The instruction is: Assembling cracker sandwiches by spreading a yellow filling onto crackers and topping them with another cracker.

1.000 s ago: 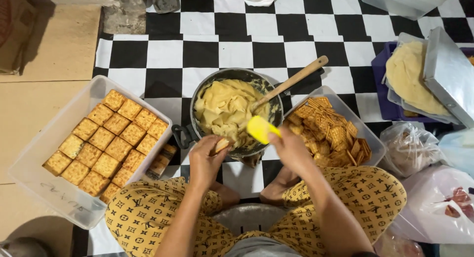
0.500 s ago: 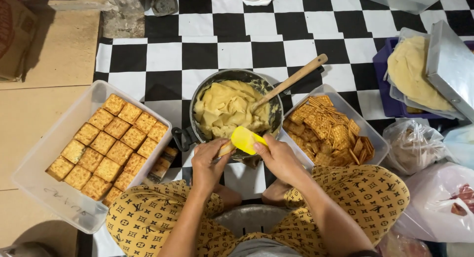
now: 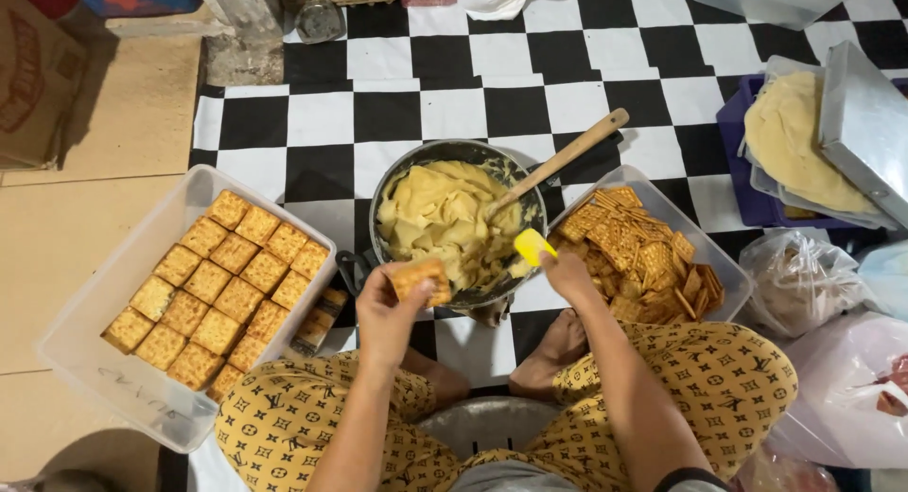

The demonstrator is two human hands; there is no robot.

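My left hand (image 3: 386,314) holds a square cracker (image 3: 421,279) at the near rim of a round metal pan (image 3: 390,174) full of pale yellow paste (image 3: 440,218). My right hand (image 3: 570,276) grips a yellow spatula (image 3: 532,247) whose blade rests at the pan's right edge, just right of the cracker. A wooden spoon (image 3: 558,161) stands in the paste with its handle pointing up and to the right.
A clear tub (image 3: 123,265) of filled crackers (image 3: 222,284) lies at my left. A tray (image 3: 719,265) of plain crackers (image 3: 638,251) lies at my right. Farther right are a purple container (image 3: 733,147) with more paste, a metal lid (image 3: 865,123) and plastic bags (image 3: 804,279). My crossed legs are below.
My right hand drew the yellow spatula off the cracker and back to the pan's right edge. My left hand still holds the cracker, now turned flat side up.
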